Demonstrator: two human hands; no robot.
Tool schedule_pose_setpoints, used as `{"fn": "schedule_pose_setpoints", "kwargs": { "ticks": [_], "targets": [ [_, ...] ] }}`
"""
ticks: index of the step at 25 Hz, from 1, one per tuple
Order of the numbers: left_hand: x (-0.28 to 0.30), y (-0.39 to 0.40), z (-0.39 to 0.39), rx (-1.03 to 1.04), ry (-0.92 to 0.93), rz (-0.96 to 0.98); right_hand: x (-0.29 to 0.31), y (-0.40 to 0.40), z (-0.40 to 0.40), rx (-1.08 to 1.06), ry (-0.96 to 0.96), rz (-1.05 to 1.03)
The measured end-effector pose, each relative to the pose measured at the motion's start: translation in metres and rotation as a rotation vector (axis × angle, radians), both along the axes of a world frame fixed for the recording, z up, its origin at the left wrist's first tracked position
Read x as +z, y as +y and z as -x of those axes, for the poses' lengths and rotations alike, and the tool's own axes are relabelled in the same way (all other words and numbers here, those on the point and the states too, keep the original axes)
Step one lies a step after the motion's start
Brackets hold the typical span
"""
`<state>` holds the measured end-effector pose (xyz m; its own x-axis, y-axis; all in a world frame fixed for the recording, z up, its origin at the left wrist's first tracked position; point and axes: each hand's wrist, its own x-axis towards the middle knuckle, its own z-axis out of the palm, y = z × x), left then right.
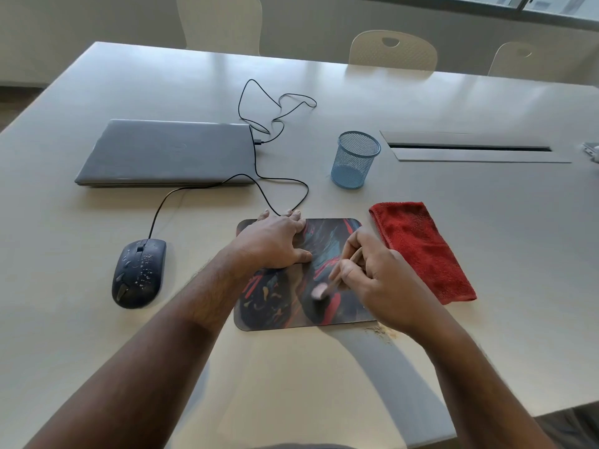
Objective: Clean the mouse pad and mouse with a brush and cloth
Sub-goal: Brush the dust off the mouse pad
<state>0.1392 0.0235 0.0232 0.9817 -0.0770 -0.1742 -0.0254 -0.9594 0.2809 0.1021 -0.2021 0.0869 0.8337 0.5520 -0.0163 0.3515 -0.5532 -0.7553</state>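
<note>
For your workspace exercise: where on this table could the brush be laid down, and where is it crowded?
Bare patches: table right of the red cloth; near edge below the mouse pad. Crowded: cable loops between laptop and mesh cup.

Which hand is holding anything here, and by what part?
The right hand grips the brush by its wooden handle, bristle end down on the mouse pad. The left hand holds nothing; it presses flat on the pad.

Your mouse pad (pixel 327 231) lies on the table (pixel 486 222) before you, the mouse (pixel 138 273) to its left, the cloth (pixel 421 251) just right. Behind sit the closed laptop (pixel 165 153) and mesh cup (pixel 356 160).
</note>
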Motion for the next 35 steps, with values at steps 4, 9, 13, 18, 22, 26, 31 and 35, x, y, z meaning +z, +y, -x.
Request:
{"fn": "schedule_pose_setpoints", "kwargs": {
  "ticks": [4, 9, 13, 18, 22, 26, 31, 35],
  "targets": [
    [0.0, 0.0, 0.0, -0.005, 0.004, -0.006, 0.008, 0.001, 0.005, 0.082, 0.04, -0.076],
    [-0.002, 0.001, 0.0, -0.004, -0.003, -0.002, 0.011, -0.018, -0.001, 0.095, -0.055, 0.217],
    [-0.003, 0.001, -0.001, -0.012, -0.001, 0.002, 0.019, -0.029, -0.002, 0.06, -0.037, 0.058],
    [0.0, 0.001, -0.001, -0.009, 0.002, -0.003, 0.007, -0.018, 0.01, 0.183, 0.086, -0.009],
    [0.0, 0.001, -0.001, -0.015, 0.006, -0.002, 0.014, -0.047, -0.011, 0.021, -0.059, 0.199],
    [0.0, 0.001, -0.002, -0.013, 0.012, -0.01, 0.015, -0.057, -0.012, -0.036, -0.059, -0.037],
    [0.0, 0.001, -0.001, -0.003, 0.012, -0.01, 0.004, -0.059, -0.012, -0.021, -0.015, 0.081],
    [0.001, 0.0, -0.001, -0.004, 0.015, -0.01, 0.016, -0.073, -0.015, -0.104, -0.063, 0.083]
  ]
}}
